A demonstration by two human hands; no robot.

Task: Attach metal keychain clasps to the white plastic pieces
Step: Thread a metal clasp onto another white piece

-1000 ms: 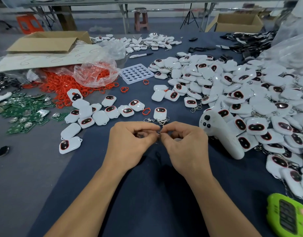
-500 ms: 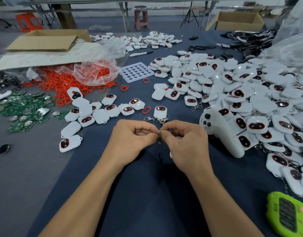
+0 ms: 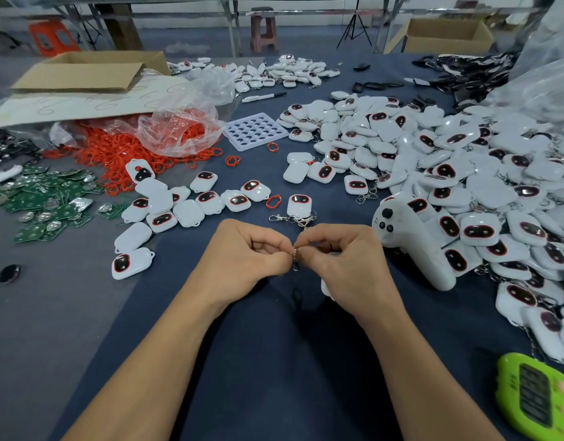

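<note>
My left hand [image 3: 245, 253] and my right hand [image 3: 344, 256] meet fingertip to fingertip above the dark blue cloth, both pinching a small metal keychain clasp [image 3: 295, 257] that dangles between them. A white plastic piece [image 3: 325, 289] peeks out under my right palm, mostly hidden. Loose metal clasps [image 3: 290, 219] lie just beyond my hands beside a lone white piece [image 3: 299, 205]. A small group of white pieces [image 3: 178, 208] lies to the left. A big pile of white pieces [image 3: 465, 173] fills the right side.
A white handheld controller [image 3: 411, 240] lies right of my hands. Red rings [image 3: 121, 151] spill from a plastic bag, green circuit boards [image 3: 42, 202] sit far left, a white hole tray [image 3: 255, 130] behind, a green device [image 3: 538, 396] at bottom right, a cardboard box [image 3: 86, 71] at back left.
My hands stayed together, working the clasp with small finger movements. The view shifted slightly; nothing else on the table moved.
</note>
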